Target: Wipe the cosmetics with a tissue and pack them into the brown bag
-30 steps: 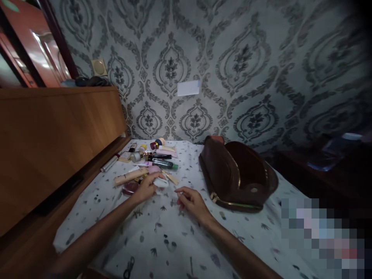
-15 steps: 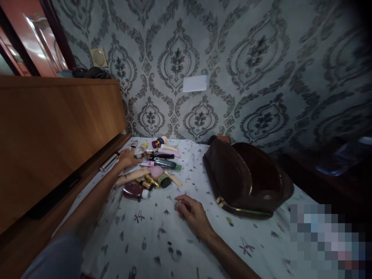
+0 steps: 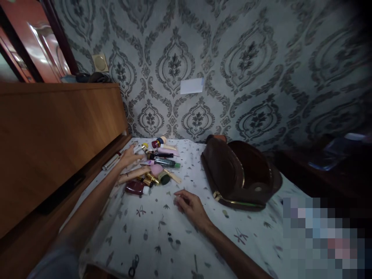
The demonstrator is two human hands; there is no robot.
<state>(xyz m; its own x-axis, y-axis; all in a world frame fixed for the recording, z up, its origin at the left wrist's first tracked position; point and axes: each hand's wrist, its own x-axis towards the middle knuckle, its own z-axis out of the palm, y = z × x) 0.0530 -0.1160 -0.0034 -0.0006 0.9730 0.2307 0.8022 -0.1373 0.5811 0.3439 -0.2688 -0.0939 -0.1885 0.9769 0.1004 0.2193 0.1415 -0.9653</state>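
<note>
At the left of the patterned sheet, my left hand (image 3: 129, 157) reaches into a pile of cosmetics, thumb and fingers around a small clear bottle (image 3: 141, 150); its grip is partly hidden. Close to that hand are a dark tube with a green cap (image 3: 167, 162), a pink makeup sponge (image 3: 156, 169), a gold tube (image 3: 152, 178), a dark round jar (image 3: 164, 178) and a dark red bottle with a white cap (image 3: 135, 187). My right hand (image 3: 188, 209) rests on the sheet in front of the pile, fingers loosely curled and apart, with nothing visible in them.
A brown bag (image 3: 222, 170) with a gold zipper stands open on the right. Along the left runs a wooden cabinet (image 3: 61, 128), with a silver tube (image 3: 111, 162) lying beside it. The patterned wall (image 3: 174, 112) closes off the back.
My left hand has shifted slightly, and the clear bottle by its fingers now sits at a steeper tilt. My right hand keeps its pose. The view has moved a little.
</note>
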